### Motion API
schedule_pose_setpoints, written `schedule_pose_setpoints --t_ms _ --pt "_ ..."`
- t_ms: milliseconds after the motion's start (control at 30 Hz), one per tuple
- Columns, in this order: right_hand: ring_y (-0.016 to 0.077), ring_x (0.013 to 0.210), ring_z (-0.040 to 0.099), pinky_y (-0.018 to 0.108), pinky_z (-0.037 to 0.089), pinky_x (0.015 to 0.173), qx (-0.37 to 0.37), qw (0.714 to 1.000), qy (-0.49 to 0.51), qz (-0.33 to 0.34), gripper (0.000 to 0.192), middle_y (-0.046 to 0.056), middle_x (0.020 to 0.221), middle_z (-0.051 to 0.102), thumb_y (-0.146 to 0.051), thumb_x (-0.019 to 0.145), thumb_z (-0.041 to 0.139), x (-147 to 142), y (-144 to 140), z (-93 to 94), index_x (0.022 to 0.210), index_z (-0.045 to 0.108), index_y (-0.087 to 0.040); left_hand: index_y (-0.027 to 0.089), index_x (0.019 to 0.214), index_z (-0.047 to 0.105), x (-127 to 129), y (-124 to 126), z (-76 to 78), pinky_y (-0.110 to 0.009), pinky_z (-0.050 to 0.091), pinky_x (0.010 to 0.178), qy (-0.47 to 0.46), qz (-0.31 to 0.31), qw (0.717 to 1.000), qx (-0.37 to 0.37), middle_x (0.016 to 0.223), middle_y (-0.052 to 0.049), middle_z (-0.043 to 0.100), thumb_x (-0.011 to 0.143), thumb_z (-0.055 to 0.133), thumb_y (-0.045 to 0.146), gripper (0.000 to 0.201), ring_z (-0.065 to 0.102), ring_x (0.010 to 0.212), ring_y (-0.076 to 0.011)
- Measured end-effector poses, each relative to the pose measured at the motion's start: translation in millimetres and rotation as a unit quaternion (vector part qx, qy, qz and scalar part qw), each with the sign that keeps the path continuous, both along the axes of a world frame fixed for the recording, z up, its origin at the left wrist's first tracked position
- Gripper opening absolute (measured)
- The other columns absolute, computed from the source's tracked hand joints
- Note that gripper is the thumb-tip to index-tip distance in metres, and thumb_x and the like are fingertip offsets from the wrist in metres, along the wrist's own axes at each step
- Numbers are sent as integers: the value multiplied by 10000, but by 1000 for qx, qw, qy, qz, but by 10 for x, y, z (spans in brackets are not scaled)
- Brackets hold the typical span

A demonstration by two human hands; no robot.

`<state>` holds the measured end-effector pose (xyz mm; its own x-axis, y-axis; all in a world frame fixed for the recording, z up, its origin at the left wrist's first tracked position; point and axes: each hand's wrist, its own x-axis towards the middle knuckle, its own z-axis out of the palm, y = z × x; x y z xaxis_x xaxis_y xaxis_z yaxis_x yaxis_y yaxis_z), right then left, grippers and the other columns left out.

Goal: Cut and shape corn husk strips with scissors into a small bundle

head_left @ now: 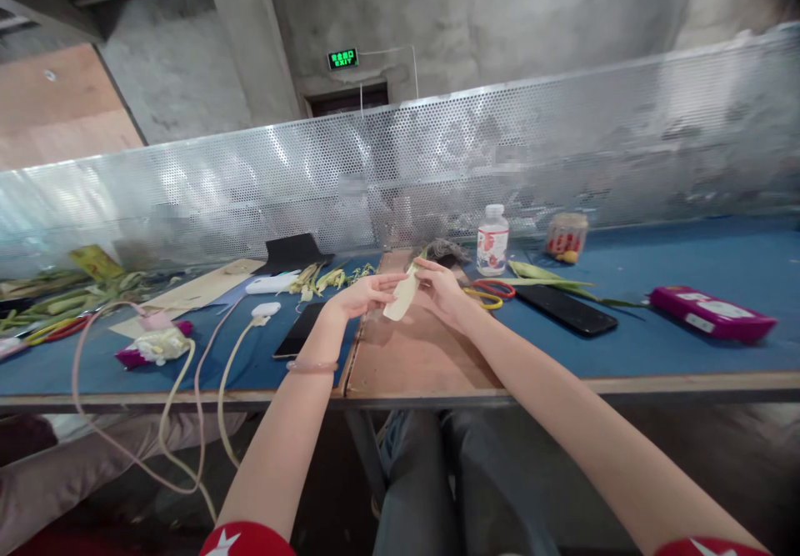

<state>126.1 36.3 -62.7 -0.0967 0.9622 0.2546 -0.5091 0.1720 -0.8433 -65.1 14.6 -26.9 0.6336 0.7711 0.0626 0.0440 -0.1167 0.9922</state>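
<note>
Both of my hands are out over a brown board (412, 360) on the blue table (656, 339). My left hand (361, 293) and my right hand (441, 289) together pinch a pale cream strip of leaf (402, 296), which hangs tilted between the fingertips. A pink bracelet sits on my left wrist. Just behind my right hand lie red and yellow scissors (491, 292).
A black phone (566, 309) and a pink case (709, 312) lie to the right; a white bottle (492, 241) and a snack jar (566, 235) stand behind. Another phone (301, 329), cables (187, 389), green leaves (56, 302) and a perforated metal screen (437, 164) fill the left and back.
</note>
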Motion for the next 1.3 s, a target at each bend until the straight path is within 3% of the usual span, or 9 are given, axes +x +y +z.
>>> schedule_pose_setpoints --t_ms 333,567,767,900,1000,1100,1200,1300 --pt "141 813 615 321 529 712 -6 1000 -20 4 229 50 994 623 -271 889 556 58 79 -31 1067 580 -129 247 1258 563 -1 -71 48 -249 501 723 26 -7 1000 -7 1341 -125 533 667 691 73 629 613 1058 -217" --pt "164 887 609 352 524 757 6 998 -61 13 249 63 1054 609 -301 891 549 101 138 -52 1073 581 -134 255 1264 559 32 -100 55 -265 498 764 0 -7 1000 6 1365 -127 508 644 698 61 664 567 1137 -241" --pt "148 822 615 332 528 715 29 990 -134 35 289 59 1005 620 -358 904 520 38 133 -84 1077 577 -134 293 1254 561 86 -140 90 -293 508 812 -42 29 998 27 1425 -89 444 649 723 86 660 600 1086 -230" --pt "134 723 612 320 525 660 78 978 -193 -19 348 49 923 625 -403 922 462 -40 134 -143 1133 550 -140 264 1208 598 91 -84 51 -322 518 835 -68 92 993 28 1424 -94 444 622 739 69 634 605 1075 -234" --pt "163 780 609 365 510 749 156 953 -241 -95 403 64 977 608 -299 863 526 -69 117 -161 1253 510 -197 225 1152 635 65 4 -12 -330 520 842 -92 145 985 17 1423 -113 441 589 748 39 604 612 1061 -238" --pt "228 1068 525 411 396 966 261 908 -289 -155 525 88 1167 544 -150 723 622 -65 98 -132 1236 568 -249 202 1157 632 32 79 -61 -333 519 840 -105 158 982 15 1383 -130 487 603 737 35 588 631 1021 -227" --pt "255 1154 456 437 308 1038 338 859 -336 -189 357 88 1164 562 -164 741 617 -45 76 -72 1085 669 -247 175 1152 637 16 103 -71 -319 509 854 -116 155 981 10 1296 -138 568 616 734 35 562 631 1015 -217" --pt "250 1108 486 433 320 1022 389 814 -383 -200 186 75 1093 615 -215 801 586 -22 21 -10 942 700 -256 156 1119 655 18 90 -53 -309 499 868 -122 154 981 2 1234 -135 615 618 740 38 521 636 995 -206"
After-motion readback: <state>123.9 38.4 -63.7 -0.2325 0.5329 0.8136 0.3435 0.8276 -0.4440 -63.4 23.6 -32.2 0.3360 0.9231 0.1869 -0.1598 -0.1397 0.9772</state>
